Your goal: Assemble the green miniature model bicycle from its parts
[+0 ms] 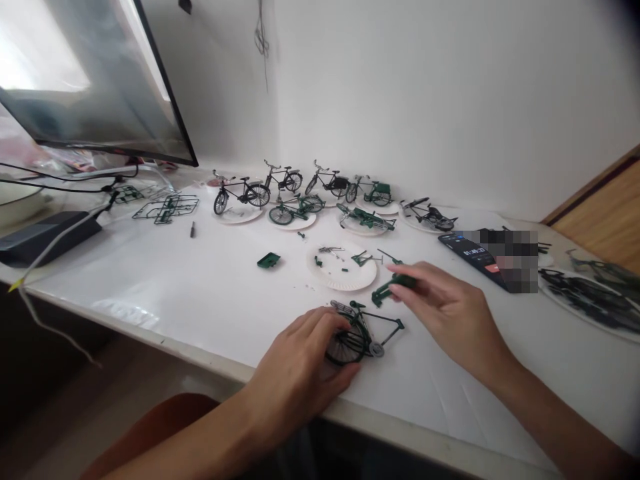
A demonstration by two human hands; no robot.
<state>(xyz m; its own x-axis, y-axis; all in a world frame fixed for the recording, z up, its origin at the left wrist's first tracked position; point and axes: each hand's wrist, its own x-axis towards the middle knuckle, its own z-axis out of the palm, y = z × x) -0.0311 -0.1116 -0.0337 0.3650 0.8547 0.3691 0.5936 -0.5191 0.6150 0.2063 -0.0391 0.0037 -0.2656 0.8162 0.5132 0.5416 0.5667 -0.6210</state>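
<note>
My left hand (310, 353) is closed around the rear wheel of a partly built model bicycle (383, 320). This model has a dark green frame, a saddle, a rack and a grey chainring, and its front end carries no wheel. Above and to the right, my right hand (440, 300) pinches a small green plastic part (385, 291) shaped like a fork, held apart from the bicycle. Beyond both hands lies a white paper plate (345, 283) with small green and grey parts on it. Left of that plate sits a green tray-like piece (269, 261).
Several model bicycles, such as a black one (244, 193), stand or lie on plates along the wall. A phone (475, 260) lies at the right, near a plate of dark parts (590, 300). Green sprue frames (167, 208) lie left, below a monitor (100, 73).
</note>
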